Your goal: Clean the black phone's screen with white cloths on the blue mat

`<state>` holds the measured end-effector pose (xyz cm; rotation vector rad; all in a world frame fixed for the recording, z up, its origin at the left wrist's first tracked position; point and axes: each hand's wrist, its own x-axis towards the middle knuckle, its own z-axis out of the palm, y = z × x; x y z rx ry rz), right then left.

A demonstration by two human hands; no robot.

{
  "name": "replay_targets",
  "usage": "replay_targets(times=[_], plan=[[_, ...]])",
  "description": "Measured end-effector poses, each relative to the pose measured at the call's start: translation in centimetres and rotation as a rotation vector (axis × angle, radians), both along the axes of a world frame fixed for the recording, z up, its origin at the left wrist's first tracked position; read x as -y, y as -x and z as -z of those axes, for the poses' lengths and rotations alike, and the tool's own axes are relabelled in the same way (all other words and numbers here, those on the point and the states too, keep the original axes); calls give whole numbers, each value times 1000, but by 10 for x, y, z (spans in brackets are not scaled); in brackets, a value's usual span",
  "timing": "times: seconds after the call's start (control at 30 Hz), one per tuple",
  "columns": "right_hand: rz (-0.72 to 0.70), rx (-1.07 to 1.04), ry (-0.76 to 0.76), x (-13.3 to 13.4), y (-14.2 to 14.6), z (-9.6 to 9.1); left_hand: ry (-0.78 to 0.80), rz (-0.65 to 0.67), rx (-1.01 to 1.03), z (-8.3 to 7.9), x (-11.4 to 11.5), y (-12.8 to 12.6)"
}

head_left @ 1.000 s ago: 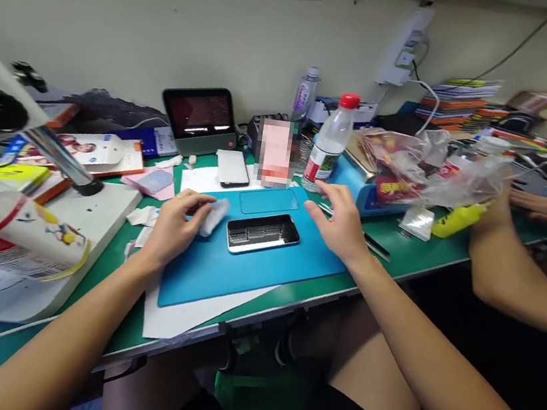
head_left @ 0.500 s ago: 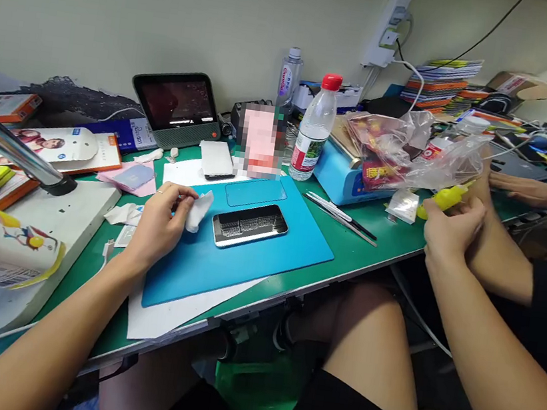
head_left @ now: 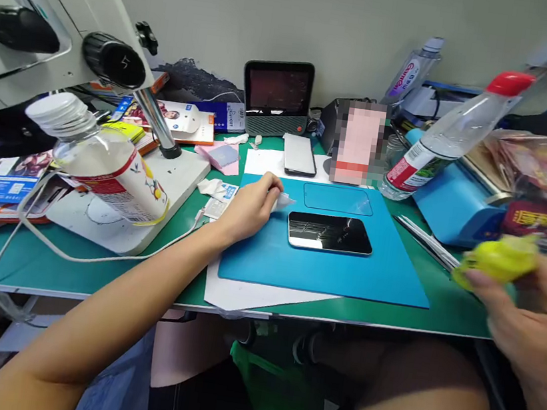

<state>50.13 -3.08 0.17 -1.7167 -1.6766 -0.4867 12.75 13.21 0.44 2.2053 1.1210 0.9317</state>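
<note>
My left hand rests over the left part of the blue mat, its fingers pinching a crumpled white wipe. Just right of it a smartphone with a dark, glossy screen lies flat on the mat. Behind the phone is a clear thin glass sheet with a dark outline. Off to the right, near the table's front edge, my right hand is closed around a small yellow squeeze bottle. Motion blurs both this hand and the bottle.
At left stand a microscope and a large open-necked bottle. Thin tools lie right of the mat. Behind them are a red-capped water bottle and a blue device. A small display stands by the wall.
My view has turned left. My right hand has brought the yellow bottle away from beside another person's arm, toward the mat. My left hand still pinches the wipe.
</note>
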Motion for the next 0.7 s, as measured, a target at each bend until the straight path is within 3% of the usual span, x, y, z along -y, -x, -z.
replay_targets(times=[0.07, 0.17, 0.37, 0.7], plan=[[-262, 51, 78, -13, 37, -10, -6, 34, -22, 1, 0, 1], [-428, 36, 155, -39, 73, -15, -37, 88, -31, 3, 0, 2], [-556, 20, 267, -73, 88, -3, -96, 66, 41, 5, -3, 3], [-588, -20, 243, -77, 89, 3, -32, 98, 14, 1, -3, 1]])
